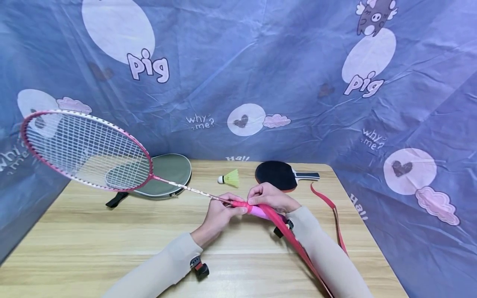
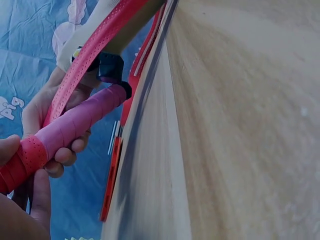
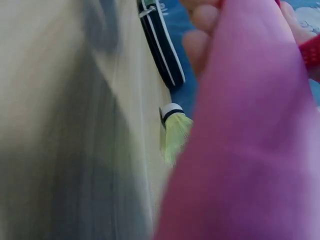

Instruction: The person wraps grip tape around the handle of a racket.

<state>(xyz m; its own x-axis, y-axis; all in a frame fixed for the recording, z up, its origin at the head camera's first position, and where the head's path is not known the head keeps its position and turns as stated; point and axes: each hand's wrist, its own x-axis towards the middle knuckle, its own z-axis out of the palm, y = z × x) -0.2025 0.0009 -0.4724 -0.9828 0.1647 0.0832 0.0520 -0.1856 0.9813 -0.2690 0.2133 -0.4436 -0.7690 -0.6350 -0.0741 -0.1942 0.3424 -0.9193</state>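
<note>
A badminton racket (image 1: 186, 188) is held above the table, its strung head to the left. Red perforated grip tape (image 2: 82, 65) winds around the upper part of its pink-purple handle (image 2: 75, 119); the loose length trails down along the right forearm. My left hand (image 1: 220, 213) grips the red-wrapped top of the handle between thumb and fingers. Close beside it, my right hand (image 1: 271, 196) pinches the tape where it leaves the handle, with fingertips against the handle's underside in the left wrist view. The handle blocks much of the right wrist view.
Behind the racket lie a green paddle case (image 1: 164, 174), a yellow shuttlecock (image 1: 232, 179) and a black table tennis bat (image 1: 275, 174). A red strip (image 1: 337, 221) lies at the table's right. Patterned blue cloth (image 1: 208, 82) walls the back and sides.
</note>
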